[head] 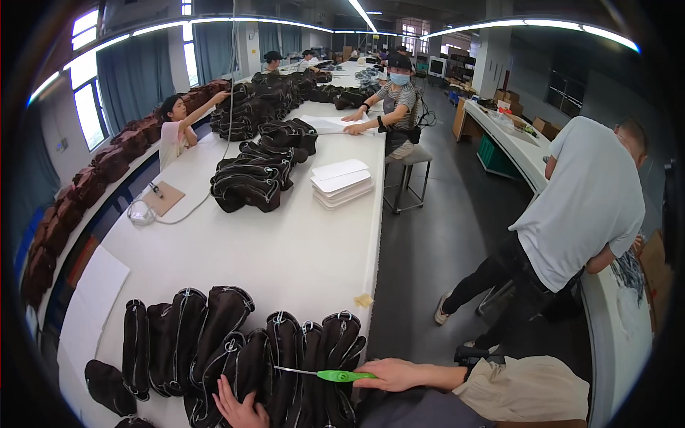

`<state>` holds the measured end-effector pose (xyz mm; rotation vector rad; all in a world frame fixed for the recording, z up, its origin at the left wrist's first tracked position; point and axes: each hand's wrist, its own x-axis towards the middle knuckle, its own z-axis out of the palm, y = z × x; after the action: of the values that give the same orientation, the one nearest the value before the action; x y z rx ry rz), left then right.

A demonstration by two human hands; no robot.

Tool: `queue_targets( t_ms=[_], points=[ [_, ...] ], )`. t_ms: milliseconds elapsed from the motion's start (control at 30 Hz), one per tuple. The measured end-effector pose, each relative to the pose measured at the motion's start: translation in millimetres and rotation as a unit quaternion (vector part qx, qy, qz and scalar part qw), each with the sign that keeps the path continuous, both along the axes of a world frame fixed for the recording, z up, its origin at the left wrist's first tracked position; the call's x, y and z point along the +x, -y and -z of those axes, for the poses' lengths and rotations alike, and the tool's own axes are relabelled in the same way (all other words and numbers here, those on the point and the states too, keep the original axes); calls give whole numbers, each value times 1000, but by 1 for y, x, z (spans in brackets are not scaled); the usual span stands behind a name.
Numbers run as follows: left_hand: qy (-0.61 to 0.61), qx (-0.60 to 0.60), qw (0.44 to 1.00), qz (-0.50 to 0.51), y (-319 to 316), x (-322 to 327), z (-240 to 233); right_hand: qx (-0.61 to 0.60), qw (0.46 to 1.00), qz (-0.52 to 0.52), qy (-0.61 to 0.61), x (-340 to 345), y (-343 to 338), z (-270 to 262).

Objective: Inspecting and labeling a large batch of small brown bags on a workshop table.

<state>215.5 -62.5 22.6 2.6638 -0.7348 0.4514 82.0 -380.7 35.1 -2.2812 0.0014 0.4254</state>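
Note:
Across the table's near end stands a row of dark fabric pouches [179,342] with zippers and metal rings. My left hand [239,404] lies with its fingers spread against the pouches at the bottom; whether it grips any cloth is not plain. In my right hand [388,374], at the table's right edge, is a green-handled tool [342,376] with a thin metal shaft. The shaft points left, over the pouches. One smaller dark pouch [109,388] lies at the row's left end.
Further up the white table [257,251] are a stack of white sheets [342,184], more dark pouches [251,179], a cable [187,218] and a brown board [164,198]. A masked person [398,107] sits at the right edge. Another person [583,198] bends over the right-hand table.

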Motion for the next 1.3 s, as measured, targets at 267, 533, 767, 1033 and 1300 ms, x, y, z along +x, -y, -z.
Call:
queue_targets(
  t_ms=[267, 533, 767, 1033, 1300],
  points=[
    [7, -6, 1000, 3, 1, 0, 1, 8, 1000, 3, -15, -1, -1, -8],
    [-21, -40, 998, -35, -1, -2, 7, 10, 999, 13, -38, 3, -5, -12],
    [-2, -59, 998, -23, 5, 2, 5, -10, 1000, 11, -9, 2, -4, -23],
    [-1, -73, 997, -25, 2, 1, 6, -14, 1000, 18, 6, 3, -6, -17],
    [-42, -35, 998, -38, 1, 9, -20, -39, 999, -10, 25, 25, 2, -50]
  ],
)
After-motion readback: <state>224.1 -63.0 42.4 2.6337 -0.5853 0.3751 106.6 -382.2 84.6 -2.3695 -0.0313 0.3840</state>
